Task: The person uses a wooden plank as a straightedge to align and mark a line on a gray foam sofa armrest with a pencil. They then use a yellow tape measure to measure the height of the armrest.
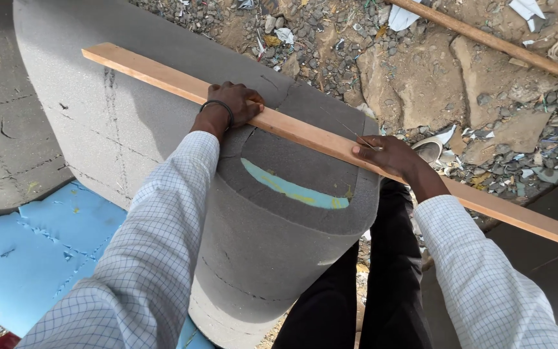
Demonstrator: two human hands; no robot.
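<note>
My left hand (237, 103) presses the wooden slat (305, 139), running ten to four o'clock across the grey foam slab (279, 239), steady as a straightedge, while my right hand (389, 155) pinches a thin blade (350, 132) against it.

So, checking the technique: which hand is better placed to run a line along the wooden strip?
Right hand: it pinches a thin tool at the wooden strip; left hand presses it down.

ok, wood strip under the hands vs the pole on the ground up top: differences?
The wood strip is flat, pale and lies across grey foam, pinned by the left hand and right hand. The pole is rounder, darker, untouched on rubble. Both are long, wooden and slanted alike.
</note>
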